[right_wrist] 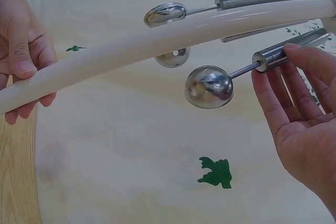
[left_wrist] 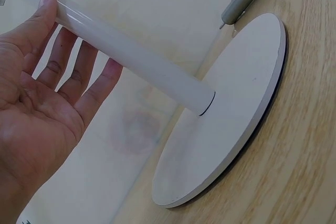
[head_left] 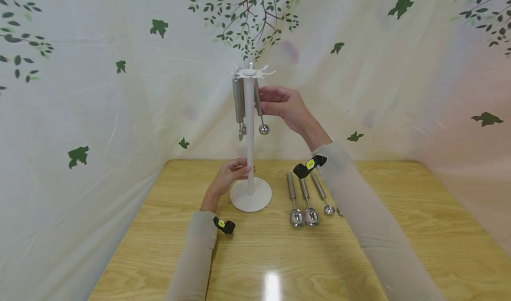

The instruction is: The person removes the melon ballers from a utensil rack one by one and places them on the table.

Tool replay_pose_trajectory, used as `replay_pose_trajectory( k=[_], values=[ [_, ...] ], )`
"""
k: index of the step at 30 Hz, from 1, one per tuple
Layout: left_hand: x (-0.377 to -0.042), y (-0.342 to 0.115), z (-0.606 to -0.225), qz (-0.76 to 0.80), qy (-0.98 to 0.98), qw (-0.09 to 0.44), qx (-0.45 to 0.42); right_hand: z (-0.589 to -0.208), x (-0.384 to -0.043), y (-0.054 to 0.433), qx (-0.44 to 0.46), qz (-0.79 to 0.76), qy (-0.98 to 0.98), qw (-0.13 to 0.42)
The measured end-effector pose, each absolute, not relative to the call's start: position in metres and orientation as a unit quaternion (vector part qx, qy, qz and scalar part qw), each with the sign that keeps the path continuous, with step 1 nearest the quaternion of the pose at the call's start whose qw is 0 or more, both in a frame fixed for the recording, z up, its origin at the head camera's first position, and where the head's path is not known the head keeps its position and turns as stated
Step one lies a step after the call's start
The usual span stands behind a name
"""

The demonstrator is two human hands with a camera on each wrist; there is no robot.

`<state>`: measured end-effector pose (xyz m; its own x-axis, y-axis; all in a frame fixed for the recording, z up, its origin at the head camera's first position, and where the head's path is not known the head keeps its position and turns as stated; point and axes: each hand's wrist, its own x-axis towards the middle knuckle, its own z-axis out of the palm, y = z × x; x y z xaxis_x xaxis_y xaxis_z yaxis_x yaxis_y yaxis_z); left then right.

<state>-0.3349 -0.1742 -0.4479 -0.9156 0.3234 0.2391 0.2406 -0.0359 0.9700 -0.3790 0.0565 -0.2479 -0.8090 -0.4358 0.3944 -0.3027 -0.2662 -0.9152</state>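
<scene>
A white utensil stand [head_left: 250, 146] with a round base [head_left: 255, 202] and a crown of hooks [head_left: 250, 72] stands upright on the table. My left hand [head_left: 230, 175] grips its pole low down, thumb in front and fingers behind, as the left wrist view shows. Up at the crown, my right hand [head_left: 286, 107] pinches the steel handle of a melon baller [right_wrist: 209, 87] between thumb and fingers. Its bowl, pierced by a small hole, hangs downward, and the handle's top is at the hooks. Two more steel scoops [head_left: 238, 100] hang on the pole's left side.
Right of the base, several steel scoops lie on the wooden table [head_left: 159, 248]: two larger scoops [head_left: 297, 217], a smaller scoop [head_left: 329, 210], and one partly hidden by my right sleeve [head_left: 371, 212]. A leaf-patterned curtain [head_left: 119, 106] hangs behind the table.
</scene>
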Motion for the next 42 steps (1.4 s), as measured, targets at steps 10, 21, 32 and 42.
replay_pose_trajectory(
  k=[10, 21, 32, 42],
  values=[
    [-0.3350, -0.1745, -0.4461, 0.691, 0.693, 0.036, 0.203, -0.2446, -0.3769, 0.0538, -0.297, -0.735, 0.608, 0.036],
    [-0.3346, -0.1747, -0.4466, 0.695, 0.690, 0.038, 0.198, -0.2435, -0.3753, 0.0522, -0.286, -0.740, 0.608, 0.032],
    [-0.3349, -0.1743, -0.4447, 0.697, 0.688, 0.039, 0.199, -0.2425, -0.3734, 0.0511, -0.293, -0.734, 0.612, 0.022],
    [-0.3357, -0.1746, -0.4447, 0.694, 0.690, 0.042, 0.200, -0.2437, -0.3762, 0.0504, -0.295, -0.728, 0.618, 0.018]
  ],
)
